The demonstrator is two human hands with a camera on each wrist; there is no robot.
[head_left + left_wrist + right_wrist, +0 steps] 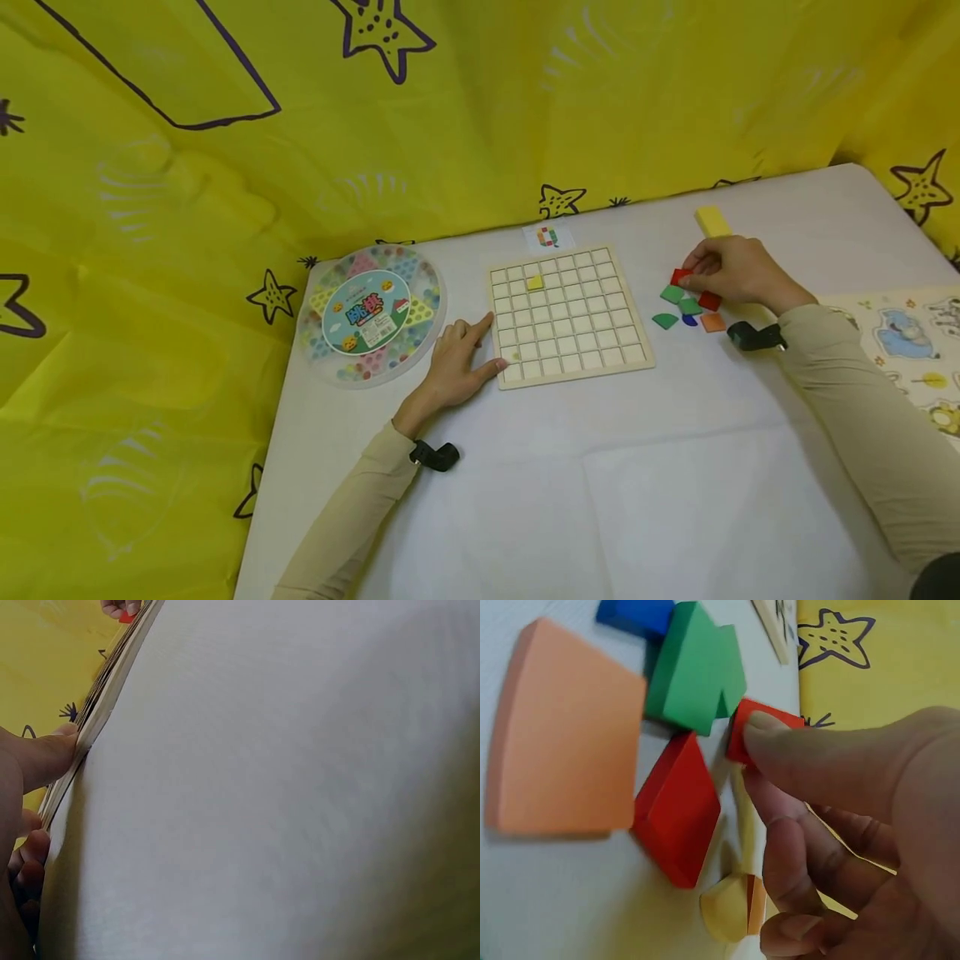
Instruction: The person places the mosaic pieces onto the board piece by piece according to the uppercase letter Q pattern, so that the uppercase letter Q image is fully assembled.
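A wooden grid board point(577, 377) lies on the table with one yellow square tile point(535, 283) in an upper cell. My left hand point(459, 364) rests against the board's left edge, thumb and index finger spread and touching it. To the right of the board, my right hand point(738, 271) pinches a red square tile point(776, 716) between thumb and fingers. Below that hand lie another red tile point(681, 814), green pieces point(689, 307), an orange piece point(712, 322) and a partly hidden blue piece point(689, 320).
A small picture card point(546, 237) lies behind the board. Left of it sits a round clear game case point(367, 312). A yellow block point(712, 221) stands beyond my right hand, and an animal-picture board point(862, 304) is at the right. Yellow cloth point(480, 108) hangs along the table's back edge.
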